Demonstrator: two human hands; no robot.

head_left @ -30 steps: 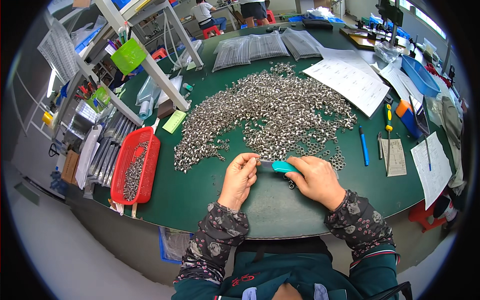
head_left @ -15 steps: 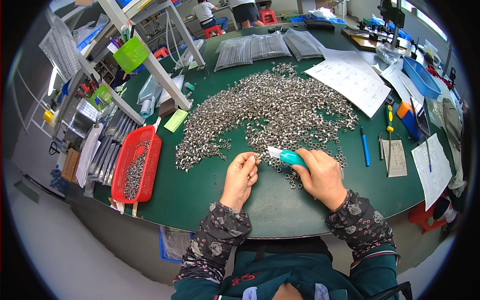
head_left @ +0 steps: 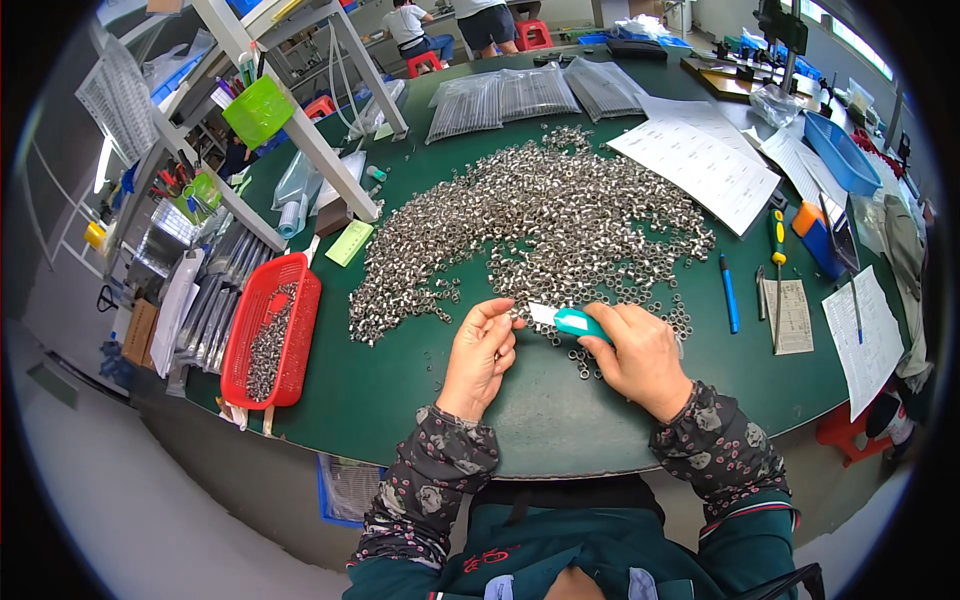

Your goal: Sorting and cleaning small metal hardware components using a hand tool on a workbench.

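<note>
A big heap of small shiny metal rings point(head_left: 570, 215) spreads over the green table point(head_left: 560, 420). At its near edge, my left hand point(head_left: 480, 362) pinches a small metal ring point(head_left: 516, 313) between thumb and fingertips, mostly covered by them. My right hand point(head_left: 645, 358) grips a utility knife point(head_left: 578, 323) with a teal handle. Its short, pale blade points left and lies close to the ring; I cannot tell whether it touches. A few loose rings lie below the knife.
To the left stands a red basket point(head_left: 312, 315) partly filled with metal pieces. A blue pen point(head_left: 729, 292), a yellow-handled screwdriver point(head_left: 777, 236) and paper sheets point(head_left: 700, 165) lie on the right. Bagged tubes point(head_left: 505, 97) are behind the heap. A shelf post point(head_left: 330, 160) rises at left.
The knife has moved slightly to the left, toward the left fingertips, and the left fingers have shifted a little. Both hands keep their hold.
</note>
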